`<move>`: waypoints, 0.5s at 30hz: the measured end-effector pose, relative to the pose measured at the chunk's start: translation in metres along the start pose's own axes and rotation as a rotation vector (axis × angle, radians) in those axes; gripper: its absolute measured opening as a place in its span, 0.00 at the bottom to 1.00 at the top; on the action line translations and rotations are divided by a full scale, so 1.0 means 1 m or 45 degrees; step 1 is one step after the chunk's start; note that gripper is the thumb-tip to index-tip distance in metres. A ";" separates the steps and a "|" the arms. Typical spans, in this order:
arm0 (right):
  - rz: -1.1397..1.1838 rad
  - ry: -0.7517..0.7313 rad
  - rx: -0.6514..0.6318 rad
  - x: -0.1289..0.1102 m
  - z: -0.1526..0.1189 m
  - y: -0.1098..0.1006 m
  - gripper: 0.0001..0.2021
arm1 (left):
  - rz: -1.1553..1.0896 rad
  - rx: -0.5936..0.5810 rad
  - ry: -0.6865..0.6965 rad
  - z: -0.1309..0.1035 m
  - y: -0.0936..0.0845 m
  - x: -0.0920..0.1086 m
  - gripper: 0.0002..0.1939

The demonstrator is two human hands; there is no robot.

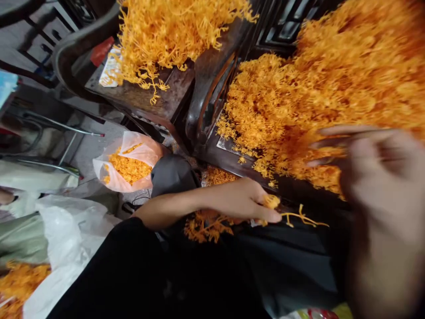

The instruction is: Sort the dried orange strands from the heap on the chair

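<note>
A big heap of orange plastic sprigs (332, 88) is lying across the dark wooden chair seat (232, 161) ahead of you. Your right hand (381, 199) is hovering blurred at its near edge; I cannot tell how its fingers are set. Your left hand (245, 199) is pinching 1 orange sprig (300, 217) over your lap, fingers closed on it.

No legible text, labels or nos. anywhere; all too blurred.
</note>
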State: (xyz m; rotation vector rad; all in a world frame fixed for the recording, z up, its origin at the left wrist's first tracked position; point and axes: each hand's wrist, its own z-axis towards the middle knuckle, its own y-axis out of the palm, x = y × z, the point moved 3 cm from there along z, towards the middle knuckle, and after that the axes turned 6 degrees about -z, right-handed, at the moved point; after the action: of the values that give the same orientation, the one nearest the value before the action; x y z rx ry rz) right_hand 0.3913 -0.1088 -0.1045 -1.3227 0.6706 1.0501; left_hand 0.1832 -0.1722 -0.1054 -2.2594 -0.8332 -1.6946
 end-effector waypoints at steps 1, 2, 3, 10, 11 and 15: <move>0.005 -0.064 -0.176 -0.006 -0.002 0.010 0.08 | 0.025 0.038 -0.021 0.003 -0.004 -0.002 0.24; -0.017 -0.158 -0.311 -0.013 -0.005 0.020 0.09 | 0.049 0.061 -0.030 0.006 -0.007 -0.003 0.24; -0.056 -0.274 -0.451 -0.019 -0.009 0.030 0.11 | 0.070 0.073 -0.021 0.009 -0.010 -0.004 0.22; -0.114 -0.516 -0.662 -0.037 -0.024 0.042 0.21 | 0.035 0.158 -0.181 0.011 -0.018 -0.002 0.18; -0.094 -0.511 -0.633 -0.037 -0.026 0.041 0.17 | 0.000 0.164 -0.195 0.009 -0.019 -0.001 0.19; -0.080 -0.400 -0.237 -0.022 -0.015 0.032 0.04 | -0.097 0.164 -0.082 0.004 -0.020 0.006 0.21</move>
State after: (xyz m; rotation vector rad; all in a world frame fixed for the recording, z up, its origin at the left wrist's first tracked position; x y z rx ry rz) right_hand 0.3563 -0.1306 -0.1018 -1.2897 0.2999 1.2585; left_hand 0.1767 -0.1519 -0.1051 -2.2331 -1.0240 -1.5574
